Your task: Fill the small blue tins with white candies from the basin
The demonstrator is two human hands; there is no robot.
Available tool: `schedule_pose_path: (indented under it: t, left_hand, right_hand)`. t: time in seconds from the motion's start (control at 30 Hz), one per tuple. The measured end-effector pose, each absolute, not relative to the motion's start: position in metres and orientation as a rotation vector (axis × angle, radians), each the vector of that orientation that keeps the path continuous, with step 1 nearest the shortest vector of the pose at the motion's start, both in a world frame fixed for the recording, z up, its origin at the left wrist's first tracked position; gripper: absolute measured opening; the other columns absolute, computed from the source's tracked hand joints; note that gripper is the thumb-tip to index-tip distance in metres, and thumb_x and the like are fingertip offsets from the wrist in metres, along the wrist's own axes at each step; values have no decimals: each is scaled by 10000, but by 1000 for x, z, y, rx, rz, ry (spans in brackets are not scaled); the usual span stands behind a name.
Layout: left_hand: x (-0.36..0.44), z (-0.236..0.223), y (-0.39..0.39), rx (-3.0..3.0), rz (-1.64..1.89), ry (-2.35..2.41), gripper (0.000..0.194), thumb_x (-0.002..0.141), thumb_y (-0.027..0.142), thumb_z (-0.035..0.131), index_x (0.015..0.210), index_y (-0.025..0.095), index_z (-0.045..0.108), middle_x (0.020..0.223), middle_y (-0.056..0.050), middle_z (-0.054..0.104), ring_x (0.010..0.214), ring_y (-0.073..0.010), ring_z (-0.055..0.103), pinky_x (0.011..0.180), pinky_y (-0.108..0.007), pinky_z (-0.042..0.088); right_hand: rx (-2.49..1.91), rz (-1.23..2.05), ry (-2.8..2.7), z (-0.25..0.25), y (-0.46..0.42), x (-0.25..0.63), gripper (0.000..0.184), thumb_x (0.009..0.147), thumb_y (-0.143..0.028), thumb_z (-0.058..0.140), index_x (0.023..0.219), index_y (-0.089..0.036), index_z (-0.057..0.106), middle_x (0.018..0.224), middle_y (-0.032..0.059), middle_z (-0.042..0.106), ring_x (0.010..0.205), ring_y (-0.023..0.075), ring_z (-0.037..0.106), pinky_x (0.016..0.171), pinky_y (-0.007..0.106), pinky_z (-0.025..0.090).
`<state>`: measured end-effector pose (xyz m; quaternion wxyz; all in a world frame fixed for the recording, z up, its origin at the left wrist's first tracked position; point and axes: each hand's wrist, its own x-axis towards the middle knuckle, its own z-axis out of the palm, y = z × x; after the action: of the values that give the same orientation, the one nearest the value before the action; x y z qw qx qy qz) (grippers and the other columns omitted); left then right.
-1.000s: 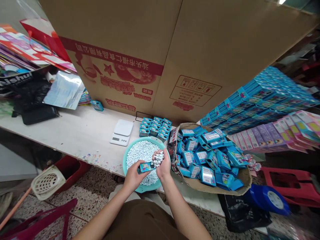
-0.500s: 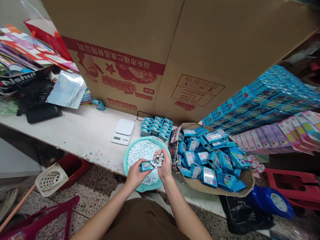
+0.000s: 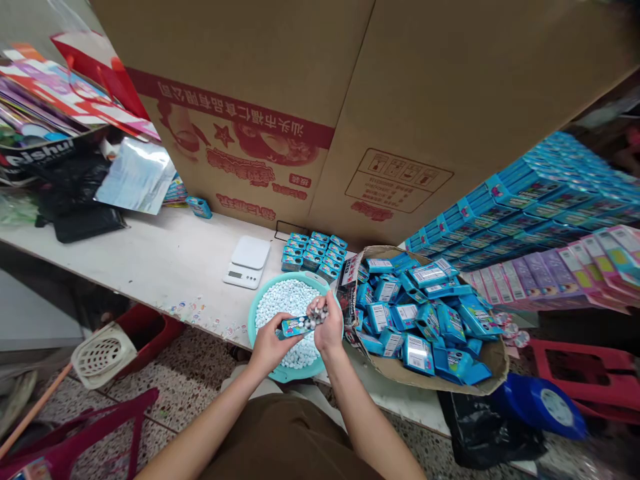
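On the long white table (image 3: pixel 165 257), the flat white scale (image 3: pixel 247 260) stands apart from your hands. Your left hand (image 3: pixel 269 343) pinches the small blue printed box (image 3: pixel 293 326) between thumb and fingers, its end towards your other palm, perhaps so pellets can pass across. Under both is the round turquoise plastic basin (image 3: pixel 286 375) with white pellets (image 3: pixel 283 300), probably catching what drops. Your right hand (image 3: pixel 330 332) curls around some pellets, cupped so they do not spill. The open brown cardboard carton (image 3: pixel 425 382) of blue packets (image 3: pixel 419 353) sits just beside the basin, seemingly for easy reach
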<state>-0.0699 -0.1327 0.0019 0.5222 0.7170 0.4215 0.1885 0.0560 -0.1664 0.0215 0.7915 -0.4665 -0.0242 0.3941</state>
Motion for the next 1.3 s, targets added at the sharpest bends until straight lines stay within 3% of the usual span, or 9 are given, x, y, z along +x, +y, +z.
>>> schedule_pose_path:
  t: [0.17,0.37,0.57,0.93,1.1,1.3]
  left_hand:
    - [-69,0,-132,1721,459,1005,312,661,271,707,953,221,609,972,-10,673,941,-203,614,840,-308,464]
    - [-71,-3,-132,1817,447,985,327,665,273,707,976,229,615,1020,-20,671,987,-213,607,873,-327,460]
    - [-72,4,-129,1916,414,1079,388,668,370,707,1015,212,638,1019,-62,672,972,-240,608,864,-358,469]
    - [-91,-24,-119,2106,117,1254,358,663,408,679,932,172,673,925,-109,697,887,-291,626,759,-361,479]
    - [-92,-19,-122,2098,202,1218,378,699,465,642,958,189,662,944,-82,690,893,-270,624,773,-349,483]
    - [-93,-22,-128,2178,228,1282,363,680,416,660,973,202,657,941,-80,692,920,-281,614,798,-360,476]
  right_hand:
    - [-978,857,-61,21,-167,56,382,793,-469,555,551,-191,453,535,-45,478,509,95,484,547,249,388]
    - [-1049,880,-2,16,-165,59,440,788,-527,549,549,-196,383,482,-75,383,398,56,315,403,221,218]
    - [-1056,884,203,-9,-167,79,499,773,-631,471,584,-226,247,445,-113,264,333,45,211,361,216,188]
    - [-1321,804,348,-70,-194,73,448,736,-622,508,609,-219,362,459,-92,383,333,45,310,348,203,232]
    - [-1387,794,281,-81,-200,68,455,723,-636,522,609,-212,403,454,-76,422,338,57,341,345,212,247]
    - [-1401,789,266,-87,-205,68,456,709,-616,557,582,-197,429,449,-79,406,354,47,320,355,198,231]
